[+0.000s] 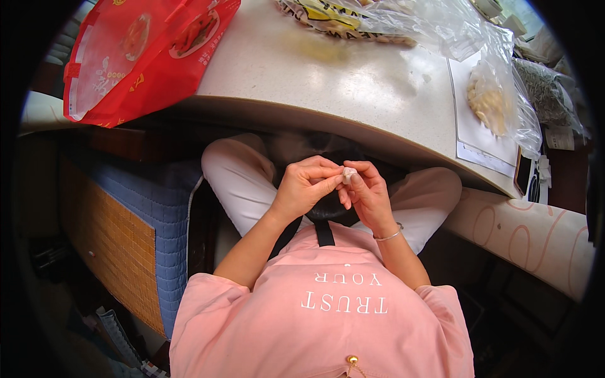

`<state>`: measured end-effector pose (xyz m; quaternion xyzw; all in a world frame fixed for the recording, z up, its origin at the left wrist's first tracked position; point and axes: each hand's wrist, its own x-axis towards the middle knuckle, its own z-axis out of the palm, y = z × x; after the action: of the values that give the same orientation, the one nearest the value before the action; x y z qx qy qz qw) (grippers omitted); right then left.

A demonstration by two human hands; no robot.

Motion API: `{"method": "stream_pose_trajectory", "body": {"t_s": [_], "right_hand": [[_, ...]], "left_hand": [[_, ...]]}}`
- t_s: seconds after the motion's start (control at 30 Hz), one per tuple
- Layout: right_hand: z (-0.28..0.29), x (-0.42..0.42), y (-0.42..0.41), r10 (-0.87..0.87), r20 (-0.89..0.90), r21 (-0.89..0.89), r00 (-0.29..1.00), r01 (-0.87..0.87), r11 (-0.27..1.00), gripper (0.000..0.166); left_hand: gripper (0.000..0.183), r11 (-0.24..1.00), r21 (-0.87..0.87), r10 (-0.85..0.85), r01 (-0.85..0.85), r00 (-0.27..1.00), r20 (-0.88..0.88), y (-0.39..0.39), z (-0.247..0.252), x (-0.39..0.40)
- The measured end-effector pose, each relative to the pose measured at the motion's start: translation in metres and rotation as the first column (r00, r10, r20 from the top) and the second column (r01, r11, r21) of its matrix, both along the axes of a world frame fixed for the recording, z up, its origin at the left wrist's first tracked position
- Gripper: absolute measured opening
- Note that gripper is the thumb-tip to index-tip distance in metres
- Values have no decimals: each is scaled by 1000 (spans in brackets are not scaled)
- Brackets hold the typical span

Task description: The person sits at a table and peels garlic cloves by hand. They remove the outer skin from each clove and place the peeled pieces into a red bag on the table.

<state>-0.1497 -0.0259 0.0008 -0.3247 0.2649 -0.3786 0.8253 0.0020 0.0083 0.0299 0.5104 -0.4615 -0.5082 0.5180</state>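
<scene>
Above my lap, a small whitish piece (349, 175), perhaps a garlic clove, is pinched between the fingers of both hands. My left hand (307, 184) touches it with thumb and fingertips from the left of the picture. From the other side, my right hand (366, 186), with a bracelet at the wrist, grips it between thumb and index finger. Below the hands is a dark, rounded container (333, 210), mostly hidden by them. A clear plastic bag (489, 101) holding pale pieces lies at the right end of the table.
A pale tabletop (331, 90) curves in front of me. On it are a red shopping bag (156, 56) at the left, a printed clear bag (350, 21) at the far edge, and papers (487, 153) at the right. A blue quilted seat cover (172, 250) with a woven mat is at the left.
</scene>
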Motion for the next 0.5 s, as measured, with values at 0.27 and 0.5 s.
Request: {"method": "stream_pose_trajectory", "body": {"t_s": [0.27, 0.5], "right_hand": [[-1, -1, 4, 26, -51, -23, 998, -27, 999, 21], [7, 2, 1, 31, 67, 145, 997, -40, 989, 23]], "left_hand": [[7, 994, 107, 51, -39, 991, -120, 1, -10, -2], [9, 980, 195, 81, -42, 977, -196, 0, -6, -5]]}}
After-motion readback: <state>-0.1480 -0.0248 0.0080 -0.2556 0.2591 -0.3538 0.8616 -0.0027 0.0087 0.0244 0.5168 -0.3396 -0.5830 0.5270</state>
